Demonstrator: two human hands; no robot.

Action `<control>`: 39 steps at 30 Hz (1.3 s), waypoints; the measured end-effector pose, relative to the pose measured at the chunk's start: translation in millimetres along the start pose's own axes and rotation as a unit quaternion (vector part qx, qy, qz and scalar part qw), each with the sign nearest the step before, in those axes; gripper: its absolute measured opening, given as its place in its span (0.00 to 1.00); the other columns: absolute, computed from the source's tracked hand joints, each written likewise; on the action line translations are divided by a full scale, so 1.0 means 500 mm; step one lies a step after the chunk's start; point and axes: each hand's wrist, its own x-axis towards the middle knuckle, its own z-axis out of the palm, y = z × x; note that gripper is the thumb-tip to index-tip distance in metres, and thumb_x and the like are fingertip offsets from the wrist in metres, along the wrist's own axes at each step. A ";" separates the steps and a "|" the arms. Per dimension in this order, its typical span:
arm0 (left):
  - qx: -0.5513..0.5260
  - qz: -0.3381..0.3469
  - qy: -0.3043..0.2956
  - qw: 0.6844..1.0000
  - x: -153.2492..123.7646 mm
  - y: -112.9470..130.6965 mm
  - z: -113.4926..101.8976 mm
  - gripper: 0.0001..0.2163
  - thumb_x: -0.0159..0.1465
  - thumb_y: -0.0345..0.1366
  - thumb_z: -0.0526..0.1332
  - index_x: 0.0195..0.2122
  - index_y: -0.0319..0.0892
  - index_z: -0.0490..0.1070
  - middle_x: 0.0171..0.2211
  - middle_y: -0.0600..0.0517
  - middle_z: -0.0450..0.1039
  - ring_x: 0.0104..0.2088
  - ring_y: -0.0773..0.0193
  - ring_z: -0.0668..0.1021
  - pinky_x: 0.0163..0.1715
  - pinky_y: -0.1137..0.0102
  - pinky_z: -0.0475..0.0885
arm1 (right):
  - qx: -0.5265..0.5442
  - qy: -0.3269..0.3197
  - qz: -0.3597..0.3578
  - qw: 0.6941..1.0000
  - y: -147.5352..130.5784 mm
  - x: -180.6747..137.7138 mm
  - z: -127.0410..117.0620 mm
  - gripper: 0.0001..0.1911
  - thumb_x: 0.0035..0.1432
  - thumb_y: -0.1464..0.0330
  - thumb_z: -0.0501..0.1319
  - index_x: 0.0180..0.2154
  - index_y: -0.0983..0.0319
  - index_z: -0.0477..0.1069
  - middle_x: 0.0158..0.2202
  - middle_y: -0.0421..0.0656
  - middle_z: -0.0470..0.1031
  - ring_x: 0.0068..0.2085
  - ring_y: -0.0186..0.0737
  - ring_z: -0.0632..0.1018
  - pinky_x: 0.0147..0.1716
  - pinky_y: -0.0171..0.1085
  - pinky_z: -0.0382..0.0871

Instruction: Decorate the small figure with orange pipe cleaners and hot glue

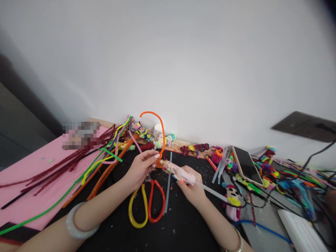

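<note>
My left hand (140,166) pinches a curved orange pipe cleaner (163,131) between thumb and fingers, its free end arching up and to the left. Wrapped round a pale hot glue gun (181,173) is my right hand (194,190). A translucent glue stick (212,193) juts from the gun's back, and a small red light glows on its side. The gun's nozzle points left, close to a small orange piece (158,163) by my left fingertips; whether they touch, I cannot tell. Scissors (156,206) with one yellow and one red handle lie below my hands on the black mat (181,231).
Pipe cleaners (105,171) in several colours lie at left over a pink sheet (21,175). Small pipe-cleaner figures, a white paper cup (158,132) and a phone (246,164) line the wall. At right are a doll-like figure (232,203), cables, and a white power strip (301,229).
</note>
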 end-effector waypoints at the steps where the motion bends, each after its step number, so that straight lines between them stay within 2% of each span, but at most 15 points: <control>1: -0.001 0.003 0.005 1.000 0.000 0.001 0.000 0.12 0.49 0.35 0.69 0.35 0.40 0.73 0.23 0.57 0.66 0.21 0.78 0.67 0.21 0.82 0.65 | -0.025 0.015 0.006 1.000 0.000 0.000 -0.001 0.03 0.52 0.68 0.58 0.29 0.61 0.67 0.25 0.40 0.69 0.25 0.34 0.70 0.25 0.32 0.63; 5: 0.000 0.010 0.015 1.000 0.001 0.004 0.003 0.13 0.49 0.35 0.69 0.35 0.39 0.73 0.22 0.57 0.65 0.21 0.77 0.67 0.22 0.82 0.65 | -0.163 0.055 0.040 0.984 0.010 0.002 -0.006 0.10 0.55 0.66 0.57 0.39 0.62 0.67 0.33 0.44 0.71 0.32 0.40 0.72 0.31 0.36 0.63; 9: 0.003 0.014 0.013 1.000 0.000 0.005 0.003 0.12 0.50 0.35 0.68 0.35 0.39 0.72 0.21 0.58 0.65 0.21 0.77 0.67 0.22 0.82 0.66 | -0.318 0.000 0.047 0.947 0.016 0.009 -0.010 0.17 0.54 0.72 0.53 0.48 0.64 0.63 0.40 0.48 0.69 0.40 0.47 0.71 0.37 0.42 0.60; 13: 0.002 0.012 0.002 1.000 -0.002 0.003 0.002 0.12 0.50 0.35 0.68 0.36 0.39 0.72 0.22 0.58 0.65 0.21 0.77 0.67 0.22 0.82 0.65 | -0.414 -0.003 0.105 0.904 0.011 0.010 -0.005 0.20 0.52 0.75 0.52 0.48 0.64 0.64 0.39 0.49 0.69 0.40 0.50 0.69 0.39 0.48 0.56; 15: 0.012 0.011 -0.005 1.000 -0.004 0.003 0.003 0.12 0.51 0.35 0.67 0.36 0.39 0.71 0.21 0.58 0.65 0.21 0.77 0.67 0.22 0.82 0.66 | -0.427 -0.002 0.113 0.897 0.009 0.008 -0.001 0.21 0.51 0.75 0.53 0.48 0.64 0.65 0.39 0.49 0.69 0.40 0.51 0.68 0.40 0.50 0.56; 21: 0.077 0.014 -0.031 0.996 -0.009 0.005 0.013 0.10 0.53 0.36 0.65 0.35 0.39 0.69 0.21 0.58 0.65 0.21 0.75 0.67 0.22 0.80 0.66 | -0.352 0.003 0.099 0.931 0.014 0.005 -0.005 0.24 0.46 0.76 0.53 0.48 0.63 0.65 0.45 0.49 0.68 0.47 0.53 0.64 0.46 0.53 0.53; 26: 0.210 0.058 -0.076 0.973 -0.015 0.001 0.014 0.08 0.55 0.36 0.63 0.33 0.39 0.69 0.24 0.56 0.68 0.21 0.73 0.70 0.23 0.76 0.67 | -0.189 0.072 0.027 0.979 0.014 0.008 -0.016 0.22 0.52 0.76 0.51 0.49 0.60 0.63 0.49 0.47 0.66 0.51 0.49 0.63 0.50 0.51 0.54; 28: 0.287 0.078 -0.122 0.947 -0.022 -0.002 0.014 0.06 0.56 0.35 0.62 0.32 0.39 0.71 0.24 0.55 0.70 0.22 0.71 0.71 0.24 0.75 0.67 | -0.109 0.076 0.004 0.991 0.011 0.008 -0.017 0.18 0.55 0.72 0.52 0.49 0.60 0.63 0.47 0.47 0.67 0.49 0.47 0.66 0.48 0.48 0.59; 31: 0.396 0.128 -0.189 0.890 -0.033 -0.003 0.017 0.05 0.57 0.34 0.60 0.31 0.39 0.74 0.27 0.51 0.73 0.25 0.69 0.72 0.26 0.75 0.66 | -0.021 0.071 -0.005 0.997 0.003 0.006 -0.014 0.13 0.56 0.68 0.55 0.45 0.59 0.65 0.42 0.46 0.69 0.43 0.44 0.69 0.41 0.43 0.65; 34: 0.441 0.178 -0.244 0.845 -0.038 0.001 0.019 0.05 0.58 0.32 0.59 0.31 0.40 0.75 0.30 0.50 0.75 0.30 0.66 0.74 0.33 0.72 0.67 | 0.020 0.066 -0.016 0.997 -0.006 0.005 -0.009 0.06 0.56 0.69 0.56 0.37 0.60 0.68 0.35 0.43 0.70 0.38 0.41 0.71 0.38 0.40 0.65; 35: 0.442 0.186 -0.253 0.840 -0.037 0.002 0.019 0.06 0.58 0.31 0.59 0.31 0.40 0.75 0.30 0.49 0.75 0.31 0.65 0.74 0.35 0.72 0.68 | 0.027 0.067 -0.017 0.997 -0.009 0.005 -0.008 0.03 0.56 0.69 0.56 0.33 0.60 0.68 0.32 0.42 0.69 0.36 0.40 0.70 0.35 0.39 0.64; 37: 0.436 0.185 -0.250 0.844 -0.035 0.003 0.018 0.06 0.58 0.32 0.59 0.30 0.40 0.76 0.30 0.49 0.75 0.32 0.64 0.75 0.36 0.71 0.68 | 0.027 0.076 -0.012 0.997 -0.011 0.004 -0.006 0.08 0.58 0.70 0.54 0.26 0.61 0.65 0.26 0.40 0.67 0.31 0.37 0.69 0.31 0.37 0.63; 39: 0.421 0.163 -0.229 0.863 -0.032 0.002 0.016 0.06 0.58 0.32 0.59 0.29 0.40 0.75 0.29 0.49 0.75 0.31 0.64 0.74 0.33 0.71 0.68 | 0.016 0.084 -0.012 0.996 -0.012 0.003 -0.006 0.12 0.58 0.70 0.52 0.22 0.61 0.62 0.23 0.39 0.64 0.28 0.36 0.67 0.29 0.36 0.60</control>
